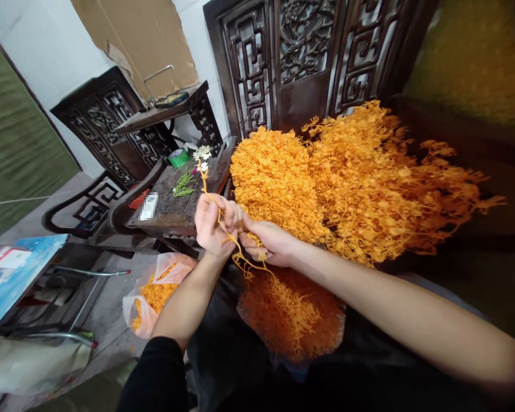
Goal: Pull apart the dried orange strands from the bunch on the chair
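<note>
My left hand [212,226] is closed round a thin orange branching stem [204,180], which sticks up past the fingers and trails below them. Close beside it, my right hand [270,243] has its fingers curled on part of the same orange stem, with small orange bits showing at the palm. Exactly how the fingertips meet the stem is hidden. Under both hands, a loose bunch of fine orange sprigs [294,306] lies on a reddish-brown surface at my lap. A large heap of orange artificial foliage [278,177] rises just past my right hand.
On the dark wooden seat [165,197] are a green tape roll [178,157], green stems [183,184] and white flowers [202,153]. A plastic bag [171,269] with orange pieces stands on the floor at left. A carved wooden backrest [304,91] stands behind the heap.
</note>
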Demonstrator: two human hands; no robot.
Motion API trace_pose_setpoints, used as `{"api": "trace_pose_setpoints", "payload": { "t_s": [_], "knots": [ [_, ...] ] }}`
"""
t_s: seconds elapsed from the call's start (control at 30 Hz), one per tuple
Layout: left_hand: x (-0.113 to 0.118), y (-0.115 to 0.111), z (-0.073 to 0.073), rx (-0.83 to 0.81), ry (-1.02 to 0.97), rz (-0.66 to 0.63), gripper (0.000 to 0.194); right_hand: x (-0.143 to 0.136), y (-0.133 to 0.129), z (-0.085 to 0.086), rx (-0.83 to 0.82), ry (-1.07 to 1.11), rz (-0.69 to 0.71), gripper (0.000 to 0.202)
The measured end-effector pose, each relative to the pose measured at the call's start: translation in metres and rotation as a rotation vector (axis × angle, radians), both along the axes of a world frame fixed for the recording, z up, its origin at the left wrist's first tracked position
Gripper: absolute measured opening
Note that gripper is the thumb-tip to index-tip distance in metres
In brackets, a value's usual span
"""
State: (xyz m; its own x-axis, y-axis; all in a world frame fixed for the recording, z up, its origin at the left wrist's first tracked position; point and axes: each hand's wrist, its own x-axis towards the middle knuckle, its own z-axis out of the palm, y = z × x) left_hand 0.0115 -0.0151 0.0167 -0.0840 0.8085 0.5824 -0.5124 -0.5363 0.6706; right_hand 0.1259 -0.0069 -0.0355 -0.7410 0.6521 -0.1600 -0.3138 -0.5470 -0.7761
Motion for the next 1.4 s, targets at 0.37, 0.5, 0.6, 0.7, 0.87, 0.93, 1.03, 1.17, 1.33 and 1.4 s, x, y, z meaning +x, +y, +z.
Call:
{"api": "trace_pose_setpoints", "payload": {
  "t_s": [0.37,0.5,0.6,0.7,0.87,0.93,1.03,1.17,1.33,1.4],
  "knots": [
    [-0.021,-0.003,-0.018,0.140,0.813,0.549,0.022,0.041,0.028,0.022,0.384,0.056,-0.378,0.038],
    [-0.013,0.011,-0.030,-0.378,0.678,0.134,0.042,0.040,0.032,0.013,0.739,-0.350,-0.548,0.030],
    [-0.007,0.019,-0.037,-0.544,0.514,-0.071,0.054,0.037,0.036,0.006,0.832,-0.623,-0.877,0.037],
    [-0.005,0.027,-0.038,-0.586,0.439,-0.013,0.058,0.036,0.039,0.003,0.823,-0.608,-0.982,0.047],
    [0.000,0.036,-0.035,-0.559,0.372,0.037,0.043,0.032,0.035,0.003,0.905,-0.481,-0.853,0.031],
    [0.002,0.037,-0.036,-0.534,0.365,0.067,0.042,0.030,0.032,0.004,0.947,-0.485,-0.835,0.029],
    [0.004,0.036,-0.037,-0.474,0.383,0.162,0.037,0.029,0.029,0.007,0.931,-0.562,-0.827,0.033],
    [0.007,0.033,-0.037,-0.478,0.352,0.153,0.035,0.031,0.027,0.013,0.895,-0.685,-0.829,0.042],
    [0.006,0.029,-0.030,-0.596,0.194,-0.051,0.037,0.037,0.024,0.021,1.010,-0.572,-0.783,0.032],
    [0.005,0.027,-0.029,-0.609,0.174,-0.066,0.033,0.039,0.025,0.023,1.040,-0.576,-0.779,0.029]
  ]
}}
